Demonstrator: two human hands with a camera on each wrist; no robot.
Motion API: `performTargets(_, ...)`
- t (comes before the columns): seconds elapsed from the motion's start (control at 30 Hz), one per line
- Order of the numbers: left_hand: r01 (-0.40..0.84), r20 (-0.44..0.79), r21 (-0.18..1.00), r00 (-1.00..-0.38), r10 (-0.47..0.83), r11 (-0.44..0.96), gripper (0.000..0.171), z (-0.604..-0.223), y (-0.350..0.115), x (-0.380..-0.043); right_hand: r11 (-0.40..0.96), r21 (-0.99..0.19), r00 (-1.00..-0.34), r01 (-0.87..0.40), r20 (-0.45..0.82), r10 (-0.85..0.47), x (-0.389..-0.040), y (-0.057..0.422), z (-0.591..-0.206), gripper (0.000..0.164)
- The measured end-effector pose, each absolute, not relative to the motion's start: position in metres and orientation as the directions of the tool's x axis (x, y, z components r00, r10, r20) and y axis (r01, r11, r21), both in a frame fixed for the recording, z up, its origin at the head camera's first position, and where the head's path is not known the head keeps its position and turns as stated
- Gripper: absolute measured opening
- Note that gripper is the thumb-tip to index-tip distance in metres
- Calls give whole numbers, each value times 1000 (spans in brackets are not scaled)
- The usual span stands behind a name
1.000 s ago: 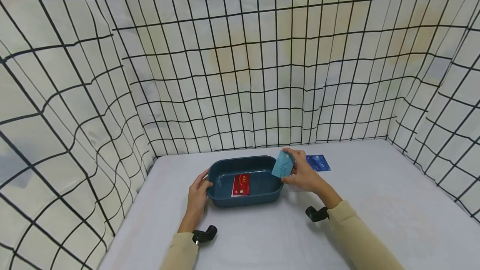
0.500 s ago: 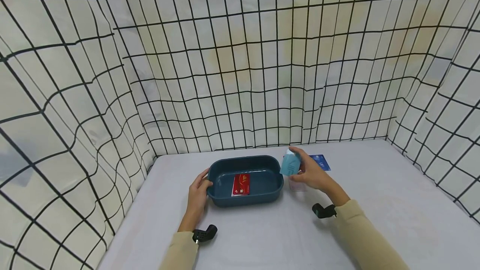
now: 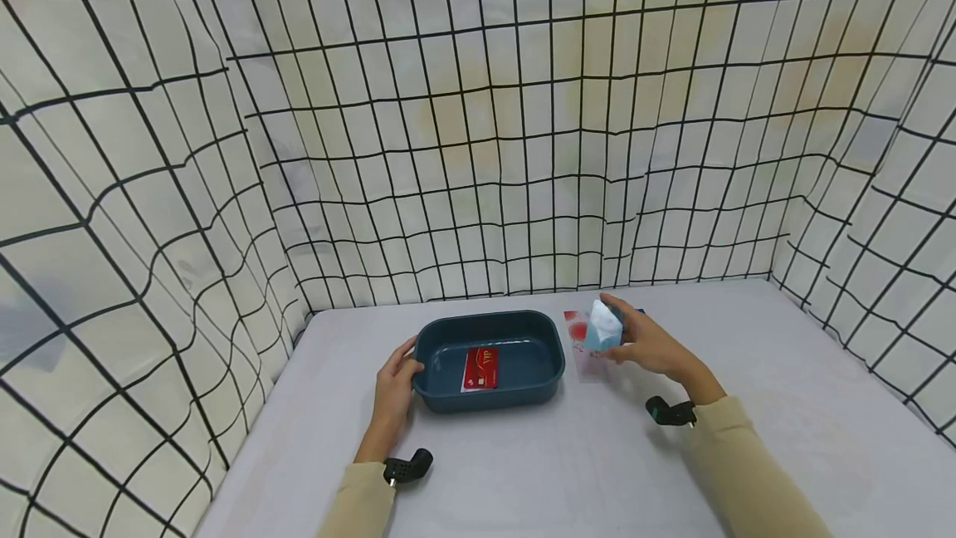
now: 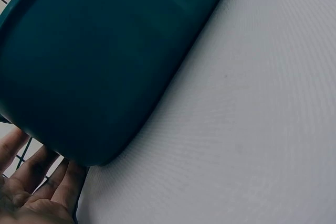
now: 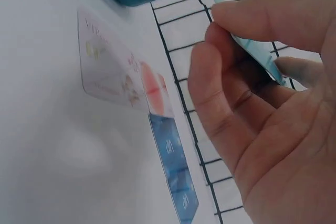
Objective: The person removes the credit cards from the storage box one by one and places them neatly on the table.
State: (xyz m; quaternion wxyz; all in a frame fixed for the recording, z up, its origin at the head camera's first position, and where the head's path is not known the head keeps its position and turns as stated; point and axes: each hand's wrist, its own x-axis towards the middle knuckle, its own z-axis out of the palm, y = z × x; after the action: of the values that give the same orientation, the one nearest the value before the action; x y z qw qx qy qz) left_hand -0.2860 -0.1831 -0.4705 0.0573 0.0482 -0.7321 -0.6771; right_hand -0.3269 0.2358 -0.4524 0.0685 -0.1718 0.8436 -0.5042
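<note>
My left hand [image 3: 393, 384] is gripping the left end of the teal tray [image 3: 520, 365], thumb over the rim and fingers against the outer wall, probably so the thing isn't skating around on the white bench [image 3: 523, 471]. My right hand [image 3: 650, 345] is well apart from it, off the tray's right end, pinching a light blue card [image 3: 603, 327] that's tilting up above the bench. I'm only holding it by the edges between thumb and fingertips, which I'd guess is leaving most of its face uncovered. A red card [image 3: 484, 368] is lying inside the tray near its middle. A pinkish card [image 5: 105, 61] is sitting just right of the tray, with something blue [image 5: 172, 150] farther right; honestly can't tell if that's one card or two.
</note>
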Motion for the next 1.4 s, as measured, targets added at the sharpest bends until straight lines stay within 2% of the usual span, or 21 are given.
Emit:
performTargets(0.43,-3,10,996,-989,-148,85,55,-470,-183,-284,486,-862,-925,-145,-56,-375,-330,270,-461,95)
performTargets(0.77,8,20,996,-989,-143,84,55,-471,-183,-283,618,-775,-930,-129,-122,-347,-329,282,-466,96)
performTargets(1.0,16,29,995,-990,-140,94,55,-470,-183,-282,600,-788,-899,-139,-154,-410,-327,284,-474,92)
performTargets(1.4,-3,9,997,-989,-146,80,55,-484,-186,-297,654,-751,-896,-85,-230,-381,-328,283,-476,94)
